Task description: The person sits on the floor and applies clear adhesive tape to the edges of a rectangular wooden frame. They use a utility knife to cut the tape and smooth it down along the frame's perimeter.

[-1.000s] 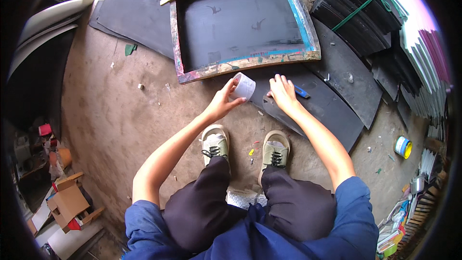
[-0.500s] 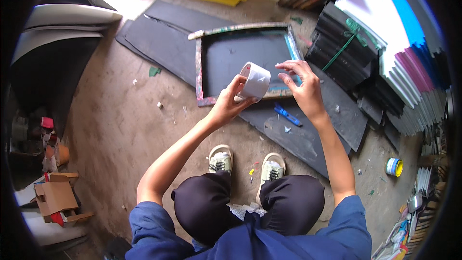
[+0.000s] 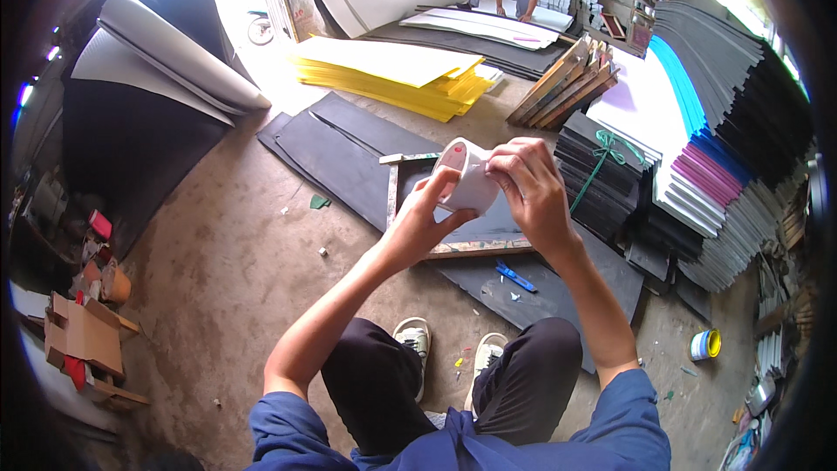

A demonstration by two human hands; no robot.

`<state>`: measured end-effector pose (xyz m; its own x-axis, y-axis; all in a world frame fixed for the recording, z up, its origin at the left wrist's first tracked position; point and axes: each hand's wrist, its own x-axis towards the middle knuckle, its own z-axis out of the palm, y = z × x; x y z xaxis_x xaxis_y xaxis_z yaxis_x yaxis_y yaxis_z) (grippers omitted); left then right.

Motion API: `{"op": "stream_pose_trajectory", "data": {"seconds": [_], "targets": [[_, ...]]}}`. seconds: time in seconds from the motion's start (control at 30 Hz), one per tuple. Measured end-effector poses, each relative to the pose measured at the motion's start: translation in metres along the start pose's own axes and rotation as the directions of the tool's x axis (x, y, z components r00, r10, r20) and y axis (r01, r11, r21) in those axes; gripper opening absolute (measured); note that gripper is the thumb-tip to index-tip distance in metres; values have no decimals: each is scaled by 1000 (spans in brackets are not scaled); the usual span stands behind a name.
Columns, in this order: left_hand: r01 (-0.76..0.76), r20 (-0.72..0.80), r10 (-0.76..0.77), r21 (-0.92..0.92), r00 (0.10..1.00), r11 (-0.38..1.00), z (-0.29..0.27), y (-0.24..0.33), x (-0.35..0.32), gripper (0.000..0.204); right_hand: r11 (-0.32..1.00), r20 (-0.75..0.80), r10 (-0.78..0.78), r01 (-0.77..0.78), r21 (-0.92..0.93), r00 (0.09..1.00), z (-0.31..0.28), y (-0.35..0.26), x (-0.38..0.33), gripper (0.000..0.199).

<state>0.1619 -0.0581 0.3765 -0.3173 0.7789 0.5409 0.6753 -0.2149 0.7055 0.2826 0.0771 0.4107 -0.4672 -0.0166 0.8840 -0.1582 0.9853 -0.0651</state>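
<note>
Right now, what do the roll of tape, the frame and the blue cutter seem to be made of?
Roll of tape: probably plastic film, from its smooth, whitish outside.
Frame: likely wood, matte, with paint-stained rails.
Blue cutter: perhaps smooth plastic, given its bright colour; too small for certainty.

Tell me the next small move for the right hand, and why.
Probably the right hand should try lifting the tape's end: its fingers are bunched against the outer side of the roll, while the left hand holds it. No strip hangs free in view.
</note>
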Motion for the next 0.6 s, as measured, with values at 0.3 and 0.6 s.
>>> {"op": "stream_pose_trajectory", "data": {"seconds": [0.3, 0.6], "targets": [[19, 24, -31, 385, 999, 923, 19, -14, -9, 44, 944, 137, 259, -221, -246, 956, 34, 8, -47, 15], [114, 146, -215, 505, 966, 856, 23, -50, -13, 41, 861, 427, 506, -467, -200, 749, 54, 21, -73, 11]]}}
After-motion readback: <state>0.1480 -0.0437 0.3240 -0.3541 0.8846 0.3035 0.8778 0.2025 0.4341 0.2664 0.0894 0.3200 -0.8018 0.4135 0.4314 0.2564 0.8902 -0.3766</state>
